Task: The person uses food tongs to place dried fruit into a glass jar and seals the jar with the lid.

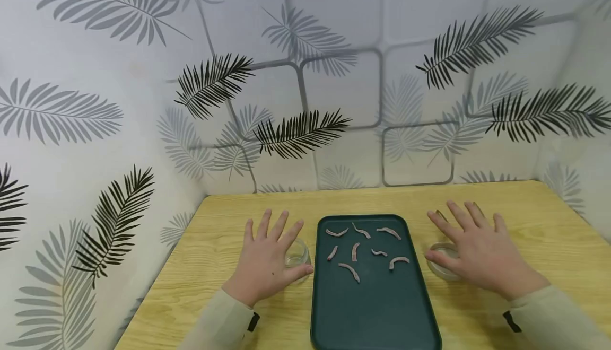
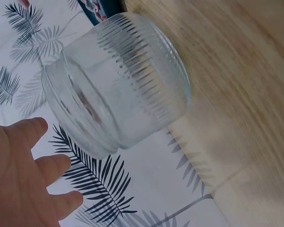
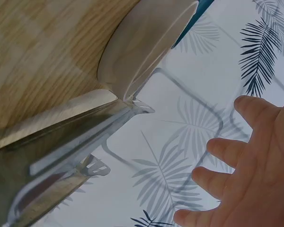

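Note:
My left hand [image 1: 267,270] hovers palm down with fingers spread, partly covering a clear glass jar [image 2: 123,85]. In the left wrist view the jar has a ribbed side and a threaded neck; the fingers there stand apart from it. My right hand [image 1: 484,254] is likewise spread, over a shallow round container [image 1: 444,274]. A shiny metal tool like tongs [image 3: 80,135] lies beside that container, mostly hidden under the hand in the head view. Between the hands lies a dark green tray [image 1: 374,313], with several small curled pinkish-grey strips [image 1: 349,272] in its far half.
The light wooden table [image 1: 258,318] reaches back to a wall [image 1: 343,154] with a leaf pattern. Another leaf-patterned wall [image 1: 143,143] stands on the left side.

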`<state>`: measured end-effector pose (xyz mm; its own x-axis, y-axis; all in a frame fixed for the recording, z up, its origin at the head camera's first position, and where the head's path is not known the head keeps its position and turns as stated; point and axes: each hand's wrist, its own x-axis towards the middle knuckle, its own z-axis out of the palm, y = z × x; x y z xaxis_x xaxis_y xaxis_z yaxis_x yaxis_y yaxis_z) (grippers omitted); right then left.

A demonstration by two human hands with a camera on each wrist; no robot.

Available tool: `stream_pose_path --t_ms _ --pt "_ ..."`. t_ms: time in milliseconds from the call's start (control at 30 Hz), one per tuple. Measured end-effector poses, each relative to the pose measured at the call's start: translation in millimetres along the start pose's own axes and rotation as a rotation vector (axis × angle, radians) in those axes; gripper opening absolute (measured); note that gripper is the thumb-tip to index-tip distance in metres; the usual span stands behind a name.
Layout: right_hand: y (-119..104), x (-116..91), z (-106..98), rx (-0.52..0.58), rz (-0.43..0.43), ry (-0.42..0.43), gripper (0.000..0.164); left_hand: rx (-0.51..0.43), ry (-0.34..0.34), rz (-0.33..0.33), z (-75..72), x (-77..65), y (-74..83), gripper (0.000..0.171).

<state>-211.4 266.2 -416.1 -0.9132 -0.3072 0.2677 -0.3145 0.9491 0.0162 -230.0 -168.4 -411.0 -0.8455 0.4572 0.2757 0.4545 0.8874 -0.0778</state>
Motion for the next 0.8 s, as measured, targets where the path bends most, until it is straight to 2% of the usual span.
stream_pose_path --t_ms 133,300,533,800 --pt "3.0 -0.8 -2.0 0.012 0.017 -0.02 0.089 -0.009 0.011 -0.016 0.3 -0.3 -4.6 0.096" --pt "11.0 -4.3 0.0 0.045 0.045 -0.053 0.087 -0.065 0.015 -0.033 0.2 -2.0 -9.3 0.097" --pt "28.3 -9.7 6.2 0.061 0.084 -0.117 0.084 -0.14 -0.036 -0.078 8.2 -6.7 -17.5 0.099" --pt "44.3 -13.3 5.2 0.084 0.16 -0.188 0.091 -0.437 -0.132 -0.156 16.4 -8.4 -30.5 0.104"
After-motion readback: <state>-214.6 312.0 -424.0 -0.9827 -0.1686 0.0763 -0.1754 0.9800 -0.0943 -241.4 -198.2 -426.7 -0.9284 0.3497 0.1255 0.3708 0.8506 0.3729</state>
